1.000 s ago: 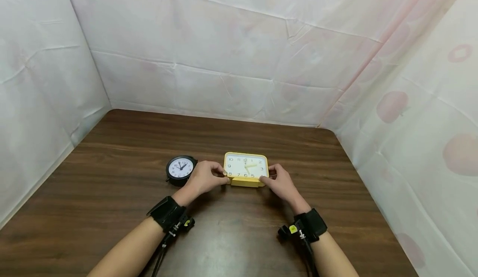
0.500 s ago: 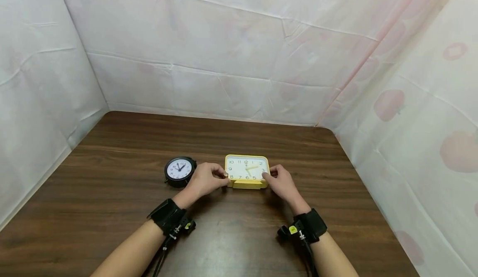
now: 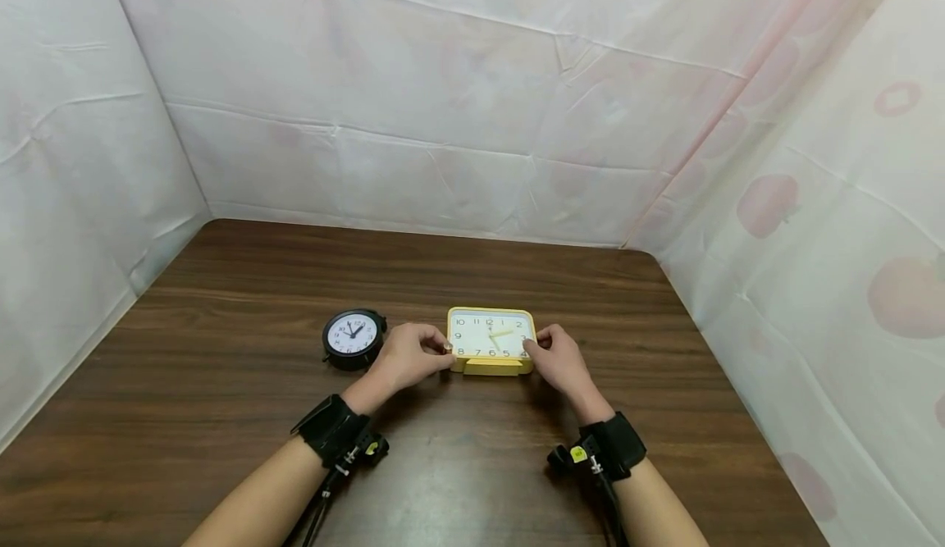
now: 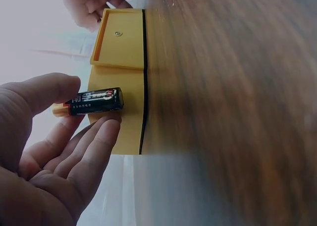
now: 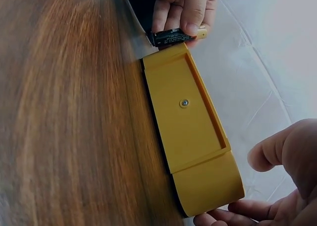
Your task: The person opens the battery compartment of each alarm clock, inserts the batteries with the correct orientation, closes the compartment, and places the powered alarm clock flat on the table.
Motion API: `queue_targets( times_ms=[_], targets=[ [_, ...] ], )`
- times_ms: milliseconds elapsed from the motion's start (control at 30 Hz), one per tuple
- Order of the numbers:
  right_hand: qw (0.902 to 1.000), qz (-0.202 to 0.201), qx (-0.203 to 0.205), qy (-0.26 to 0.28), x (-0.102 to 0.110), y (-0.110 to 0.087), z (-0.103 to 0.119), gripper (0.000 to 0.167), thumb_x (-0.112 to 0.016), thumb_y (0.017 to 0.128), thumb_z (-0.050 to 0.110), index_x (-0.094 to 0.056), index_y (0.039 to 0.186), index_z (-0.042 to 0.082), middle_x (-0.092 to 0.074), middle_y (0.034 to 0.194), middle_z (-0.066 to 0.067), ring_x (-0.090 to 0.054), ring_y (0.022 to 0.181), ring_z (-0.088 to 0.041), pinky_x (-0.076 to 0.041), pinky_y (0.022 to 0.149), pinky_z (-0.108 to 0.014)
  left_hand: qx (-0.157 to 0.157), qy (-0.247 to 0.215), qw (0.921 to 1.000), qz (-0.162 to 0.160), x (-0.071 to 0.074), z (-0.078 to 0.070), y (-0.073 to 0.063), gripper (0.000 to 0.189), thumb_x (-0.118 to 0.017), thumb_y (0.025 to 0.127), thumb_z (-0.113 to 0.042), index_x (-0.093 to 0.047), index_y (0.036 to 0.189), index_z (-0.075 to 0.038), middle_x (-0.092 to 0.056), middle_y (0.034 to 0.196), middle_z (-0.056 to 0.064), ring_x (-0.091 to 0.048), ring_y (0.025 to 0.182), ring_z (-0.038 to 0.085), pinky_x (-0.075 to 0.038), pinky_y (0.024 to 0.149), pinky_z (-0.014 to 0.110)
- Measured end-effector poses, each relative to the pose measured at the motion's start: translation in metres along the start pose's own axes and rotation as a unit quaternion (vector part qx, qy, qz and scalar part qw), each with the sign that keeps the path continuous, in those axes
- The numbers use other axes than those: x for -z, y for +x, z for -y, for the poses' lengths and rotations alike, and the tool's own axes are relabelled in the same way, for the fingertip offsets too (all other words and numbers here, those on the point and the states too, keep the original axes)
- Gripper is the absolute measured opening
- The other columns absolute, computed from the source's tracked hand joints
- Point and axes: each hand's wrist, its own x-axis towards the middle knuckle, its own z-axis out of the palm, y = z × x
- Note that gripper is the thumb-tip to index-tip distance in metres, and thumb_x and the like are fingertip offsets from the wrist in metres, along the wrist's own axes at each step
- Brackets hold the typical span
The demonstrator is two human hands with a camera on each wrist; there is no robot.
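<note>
A yellow rectangular clock (image 3: 480,334) lies face up on the brown table in the head view, its white dial showing. My left hand (image 3: 408,357) is at its left end and pinches a dark battery with a gold end (image 4: 96,101) between thumb and fingers, close to the clock's yellow side. At the opposite end, my right hand (image 3: 563,364) grips the clock, thumb over the dial's lower right corner and fingers at the side. The right wrist view shows a recessed yellow panel with a screw (image 5: 184,103) along the clock's near side.
A round black alarm clock (image 3: 352,339) stands just left of my left hand. The wooden table (image 3: 458,448) ends at pale printed cloth (image 3: 413,79) at the back and both sides. Black camera straps (image 3: 614,446) sit on both wrists.
The yellow clock has shifted slightly right relative to the black alarm clock, and both hands have stayed at its ends. The right thumb has slid a little farther up over the dial.
</note>
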Motion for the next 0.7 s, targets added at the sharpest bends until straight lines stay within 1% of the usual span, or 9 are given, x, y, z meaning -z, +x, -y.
queue_targets(
  times_ms=[233, 367, 467, 533, 600, 633, 700],
  targets=[
    [1.0000, 0.007, -0.003, 0.004, 0.003, 0.002, -0.003, 0.034, -0.055, 0.094, 0.032, -0.054, 0.115, 0.006, -0.057, 0.109, -0.014, -0.056, 0.088, -0.022, -0.044, 0.067, -0.028, 0.000, 0.002, 0.9999, 0.010, 0.001, -0.001, 0.003, 0.010, -0.079, 0.077, -0.024, -0.071, 0.081, -0.021, -0.068, 0.082, -0.007, -0.060, 0.072, 0.006, -0.048, 0.063, 0.026],
    [0.9999, 0.012, -0.001, 0.002, 0.004, 0.003, -0.004, 0.034, -0.054, 0.094, 0.032, -0.053, 0.117, 0.006, -0.058, 0.110, -0.014, -0.056, 0.088, -0.021, -0.045, 0.067, -0.028, -0.001, 0.013, 0.9999, 0.005, 0.003, -0.001, 0.005, 0.010, -0.078, 0.077, -0.024, -0.071, 0.082, -0.020, -0.068, 0.082, -0.007, -0.060, 0.072, 0.006, -0.048, 0.064, 0.026],
    [0.9998, 0.008, 0.013, -0.013, 0.004, 0.002, -0.004, 0.036, -0.055, 0.094, 0.034, -0.053, 0.118, 0.007, -0.059, 0.112, -0.013, -0.057, 0.092, -0.022, -0.047, 0.071, -0.031, 0.000, 0.023, 0.9997, -0.006, 0.006, 0.000, 0.007, 0.010, -0.078, 0.077, -0.023, -0.071, 0.083, -0.019, -0.068, 0.081, -0.006, -0.060, 0.072, 0.006, -0.048, 0.065, 0.025],
    [0.9986, 0.002, 0.038, -0.038, 0.003, 0.001, -0.003, 0.041, -0.056, 0.094, 0.036, -0.051, 0.122, 0.007, -0.058, 0.116, -0.014, -0.057, 0.097, -0.025, -0.047, 0.076, -0.035, 0.006, 0.027, 0.9995, -0.013, 0.008, 0.001, 0.008, 0.010, -0.078, 0.077, -0.023, -0.071, 0.082, -0.019, -0.068, 0.081, -0.006, -0.060, 0.072, 0.007, -0.048, 0.066, 0.025],
    [0.9940, -0.010, 0.081, -0.073, 0.002, 0.001, -0.002, 0.049, -0.057, 0.093, 0.040, -0.048, 0.126, 0.005, -0.056, 0.120, -0.016, -0.057, 0.103, -0.028, -0.047, 0.083, -0.040, 0.013, 0.031, 0.9993, -0.016, 0.009, 0.001, 0.008, 0.010, -0.078, 0.078, -0.022, -0.070, 0.083, -0.019, -0.068, 0.082, -0.005, -0.060, 0.073, 0.007, -0.049, 0.067, 0.026],
    [0.9891, -0.019, 0.110, -0.096, 0.001, 0.001, -0.001, 0.054, -0.058, 0.092, 0.042, -0.047, 0.128, 0.004, -0.055, 0.121, -0.016, -0.056, 0.104, -0.029, -0.046, 0.085, -0.042, 0.017, 0.032, 0.9992, -0.017, 0.010, 0.001, 0.008, 0.010, -0.078, 0.078, -0.022, -0.070, 0.083, -0.019, -0.068, 0.082, -0.005, -0.061, 0.074, 0.007, -0.049, 0.067, 0.026],
    [0.9737, -0.033, 0.171, -0.147, 0.000, 0.003, 0.002, 0.064, -0.061, 0.089, 0.047, -0.045, 0.133, 0.003, -0.053, 0.124, -0.017, -0.053, 0.109, -0.032, -0.044, 0.090, -0.046, 0.024, 0.033, 0.9990, -0.018, 0.011, 0.002, 0.008, 0.010, -0.078, 0.078, -0.023, -0.070, 0.083, -0.019, -0.068, 0.083, -0.004, -0.061, 0.074, 0.008, -0.049, 0.067, 0.026]
  ],
)
